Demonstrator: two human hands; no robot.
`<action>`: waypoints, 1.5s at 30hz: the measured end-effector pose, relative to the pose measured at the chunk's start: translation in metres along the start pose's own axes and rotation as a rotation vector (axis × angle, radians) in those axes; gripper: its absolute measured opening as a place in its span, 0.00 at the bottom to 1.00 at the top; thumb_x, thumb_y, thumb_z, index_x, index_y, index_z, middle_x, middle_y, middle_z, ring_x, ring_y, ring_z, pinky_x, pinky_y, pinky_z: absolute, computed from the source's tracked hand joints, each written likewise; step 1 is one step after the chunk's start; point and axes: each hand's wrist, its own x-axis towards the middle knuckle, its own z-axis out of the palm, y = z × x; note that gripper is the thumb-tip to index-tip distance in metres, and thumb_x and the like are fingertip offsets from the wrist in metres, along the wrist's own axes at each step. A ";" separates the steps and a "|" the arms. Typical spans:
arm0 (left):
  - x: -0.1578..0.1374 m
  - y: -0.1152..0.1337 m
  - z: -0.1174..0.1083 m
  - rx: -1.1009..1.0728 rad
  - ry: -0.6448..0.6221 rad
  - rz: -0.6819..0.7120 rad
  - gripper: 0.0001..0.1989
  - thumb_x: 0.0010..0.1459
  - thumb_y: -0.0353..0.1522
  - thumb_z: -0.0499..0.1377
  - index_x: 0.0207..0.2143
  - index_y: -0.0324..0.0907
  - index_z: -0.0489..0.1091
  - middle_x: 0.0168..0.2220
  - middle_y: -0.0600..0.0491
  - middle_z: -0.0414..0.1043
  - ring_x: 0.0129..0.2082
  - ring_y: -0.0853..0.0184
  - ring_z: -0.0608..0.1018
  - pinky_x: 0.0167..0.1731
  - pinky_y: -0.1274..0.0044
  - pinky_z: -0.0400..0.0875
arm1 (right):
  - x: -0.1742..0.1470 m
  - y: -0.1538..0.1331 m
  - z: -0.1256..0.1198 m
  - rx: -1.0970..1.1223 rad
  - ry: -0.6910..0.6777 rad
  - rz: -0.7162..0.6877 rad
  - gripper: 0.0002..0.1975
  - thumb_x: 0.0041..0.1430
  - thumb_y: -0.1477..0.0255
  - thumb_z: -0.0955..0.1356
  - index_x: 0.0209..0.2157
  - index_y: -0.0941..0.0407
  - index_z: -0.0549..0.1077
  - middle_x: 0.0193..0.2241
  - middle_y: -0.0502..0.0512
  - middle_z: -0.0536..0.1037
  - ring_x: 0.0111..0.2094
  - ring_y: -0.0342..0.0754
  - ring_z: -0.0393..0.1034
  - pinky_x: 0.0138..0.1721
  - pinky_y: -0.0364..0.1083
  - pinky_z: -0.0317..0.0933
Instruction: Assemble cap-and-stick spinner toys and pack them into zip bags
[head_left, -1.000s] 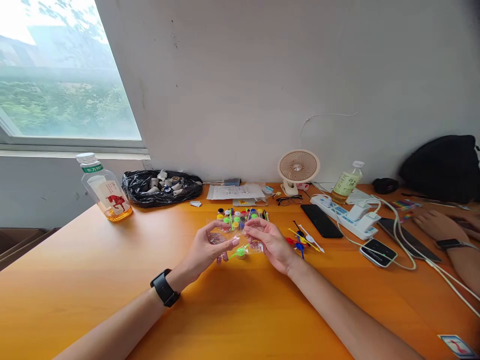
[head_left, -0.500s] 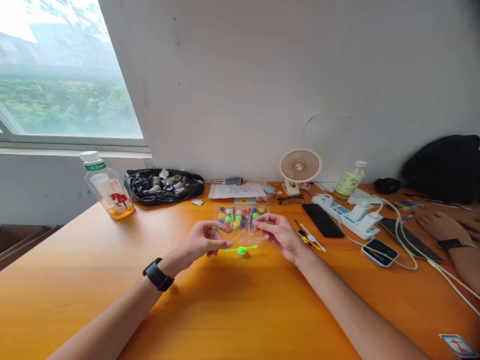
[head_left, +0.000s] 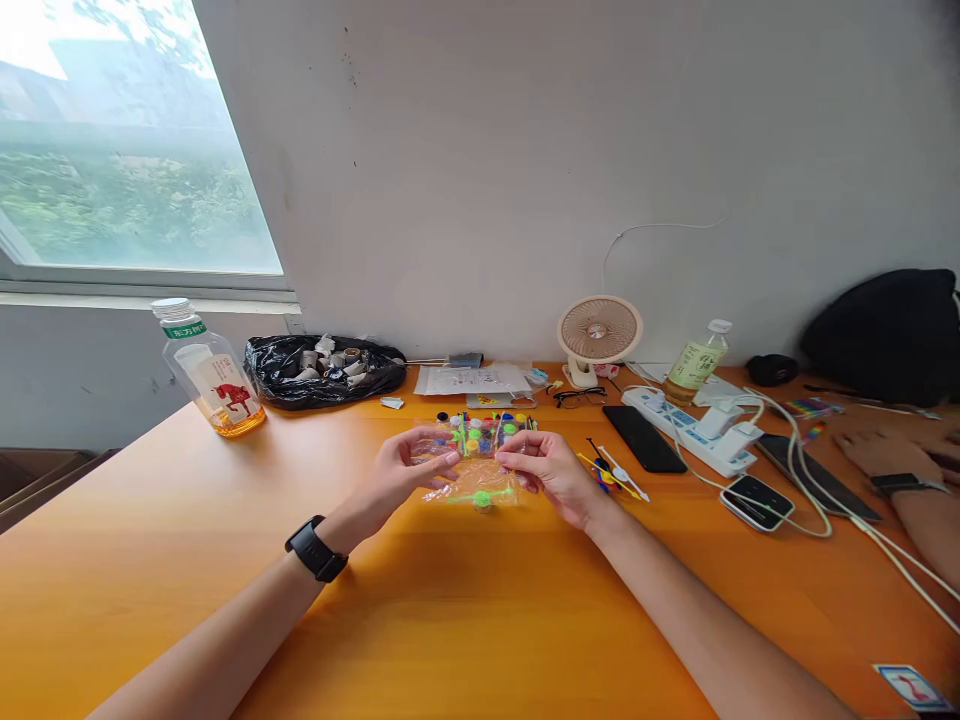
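Note:
My left hand [head_left: 411, 468] and my right hand [head_left: 546, 472] are raised over the middle of the table, holding a crinkled clear plastic bag [head_left: 442, 484] between them. Thumb and fingers of the right hand pinch its edge; the left hand's fingers curl around the other side. Through the film shows a small round piece with a bright green top [head_left: 482, 499] and a thin green arrow-ended bar. Just behind the hands lie several small round pieces with coloured tops [head_left: 472, 446], partly covered by the bag and fingers. Several coloured arrow-shaped strips [head_left: 616, 476] rest right of my right hand.
A black phone [head_left: 643, 438], white power strip [head_left: 686, 430] with cables, and square black-and-white device [head_left: 757, 502] lie rightward. Behind stand a fan [head_left: 600, 332] and tea bottle [head_left: 696, 365]. Leftward are another bottle [head_left: 214, 375] and black bag [head_left: 326, 372]. Another person's hand [head_left: 874, 460] rests far right.
The plastic bag has come down and toward me, now overlapping the green-topped piece. My right hand has shifted slightly left, and my left hand's fingers have lifted a little.

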 end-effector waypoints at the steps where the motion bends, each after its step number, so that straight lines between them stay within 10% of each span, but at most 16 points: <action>1: 0.000 0.001 0.000 0.001 0.026 0.023 0.27 0.54 0.47 0.73 0.50 0.39 0.77 0.45 0.45 0.81 0.37 0.63 0.84 0.38 0.74 0.78 | 0.000 -0.001 0.001 -0.005 -0.006 0.003 0.15 0.45 0.62 0.82 0.29 0.57 0.80 0.22 0.48 0.78 0.19 0.37 0.61 0.19 0.40 0.48; 12: 0.007 0.003 -0.015 -0.231 0.194 0.052 0.30 0.61 0.56 0.62 0.36 0.35 0.79 0.35 0.43 0.82 0.30 0.64 0.80 0.33 0.76 0.75 | 0.001 -0.001 0.001 -0.036 -0.020 -0.076 0.14 0.48 0.62 0.81 0.30 0.56 0.81 0.25 0.49 0.78 0.23 0.40 0.66 0.26 0.42 0.58; 18: 0.005 0.030 -0.031 -0.187 -0.320 -0.001 0.40 0.63 0.63 0.50 0.49 0.38 0.79 0.50 0.39 0.79 0.54 0.50 0.78 0.55 0.64 0.71 | -0.009 -0.020 0.010 -0.141 -0.160 -0.233 0.14 0.48 0.64 0.82 0.27 0.54 0.77 0.28 0.49 0.75 0.32 0.45 0.69 0.38 0.46 0.65; 23: -0.009 0.037 -0.031 0.249 -0.743 0.019 0.47 0.57 0.58 0.65 0.72 0.50 0.58 0.66 0.44 0.67 0.67 0.48 0.66 0.67 0.59 0.59 | -0.027 -0.023 0.034 -0.421 -0.244 -0.420 0.10 0.58 0.66 0.77 0.28 0.53 0.76 0.31 0.52 0.78 0.36 0.50 0.72 0.44 0.49 0.65; 34: -0.016 0.033 -0.029 0.518 -0.543 0.026 0.44 0.57 0.43 0.71 0.72 0.56 0.58 0.68 0.50 0.65 0.68 0.46 0.66 0.66 0.61 0.63 | -0.028 -0.008 0.033 -0.877 -0.097 -0.818 0.10 0.65 0.74 0.71 0.28 0.50 0.72 0.29 0.50 0.79 0.35 0.50 0.72 0.52 0.54 0.59; 39: -0.012 0.028 -0.035 0.494 -0.509 0.060 0.44 0.57 0.42 0.71 0.72 0.55 0.57 0.74 0.52 0.52 0.74 0.48 0.55 0.72 0.58 0.50 | -0.032 -0.011 0.031 -0.913 -0.205 -0.790 0.03 0.68 0.70 0.71 0.40 0.48 0.79 0.39 0.51 0.84 0.42 0.51 0.77 0.59 0.56 0.54; 45: -0.015 0.028 -0.026 0.537 -0.575 0.116 0.47 0.55 0.41 0.73 0.72 0.53 0.57 0.72 0.48 0.57 0.72 0.45 0.60 0.71 0.55 0.54 | -0.038 -0.016 0.034 -0.887 -0.414 -0.635 0.18 0.63 0.72 0.74 0.53 0.44 0.78 0.52 0.51 0.82 0.57 0.53 0.74 0.69 0.59 0.45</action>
